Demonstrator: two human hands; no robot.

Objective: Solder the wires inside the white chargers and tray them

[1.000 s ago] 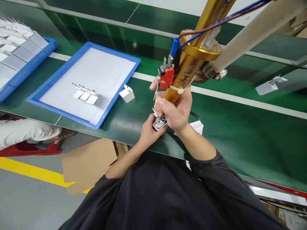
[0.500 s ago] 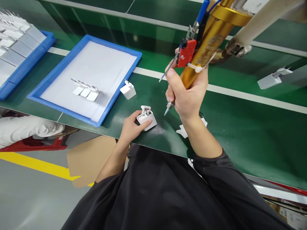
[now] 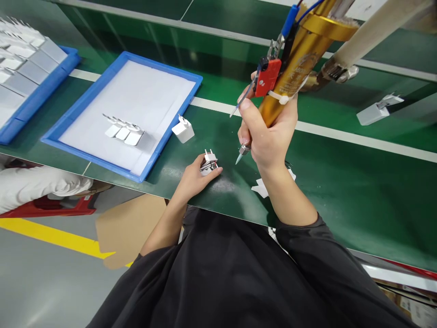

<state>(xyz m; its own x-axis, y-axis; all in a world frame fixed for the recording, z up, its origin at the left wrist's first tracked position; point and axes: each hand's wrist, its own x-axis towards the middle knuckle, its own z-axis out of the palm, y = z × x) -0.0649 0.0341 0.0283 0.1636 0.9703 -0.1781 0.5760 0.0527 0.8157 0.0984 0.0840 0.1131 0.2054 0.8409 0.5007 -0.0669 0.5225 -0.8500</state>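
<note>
My left hand (image 3: 195, 178) is closed around a small white plug adapter (image 3: 209, 164) resting on the green conveyor belt (image 3: 341, 191), its two prongs pointing up. My right hand (image 3: 269, 132) grips a gold dispensing tool (image 3: 297, 59) with a red switch (image 3: 266, 83) and blue and red wires. The tool's metal tip (image 3: 239, 158) hangs a little to the right of the adapter, not touching it.
A blue tray (image 3: 102, 91) lined with white paper holds three adapters (image 3: 123, 134). Another adapter (image 3: 183, 129) stands just outside its right rim. A second blue tray (image 3: 41, 89) full of adapters is at far left. One adapter (image 3: 373, 113) lies at far right. White scraps (image 3: 260, 187) lie by my right wrist.
My right hand lifted the tool off the adapter and moved up and right. My left hand turned the adapter so its prongs now point up.
</note>
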